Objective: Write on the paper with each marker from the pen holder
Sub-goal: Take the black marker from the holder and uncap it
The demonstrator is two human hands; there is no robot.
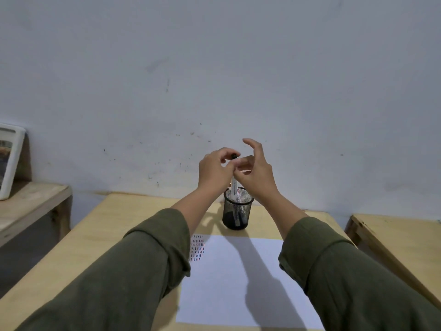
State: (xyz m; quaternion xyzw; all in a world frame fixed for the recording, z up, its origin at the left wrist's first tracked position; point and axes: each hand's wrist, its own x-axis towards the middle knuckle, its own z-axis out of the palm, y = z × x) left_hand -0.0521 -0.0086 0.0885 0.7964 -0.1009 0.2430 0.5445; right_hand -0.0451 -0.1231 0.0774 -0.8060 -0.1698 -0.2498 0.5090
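A black mesh pen holder (237,211) stands on the wooden table (100,235) just beyond a white sheet of paper (238,278). Rows of short red, blue and black strokes (197,249) fill the paper's far left corner. A white marker with a black cap (234,182) stands upright, its lower end inside the holder. My left hand (214,170) pinches the marker near its cap. My right hand (255,168) touches the marker from the right with thumb and forefinger, its other fingers spread. More markers sit in the holder.
A white-framed picture (8,161) leans against the wall on a low wooden shelf (31,204) at the left. A second wooden table (401,240) stands at the right, separated by a narrow gap. The grey wall rises right behind the holder.
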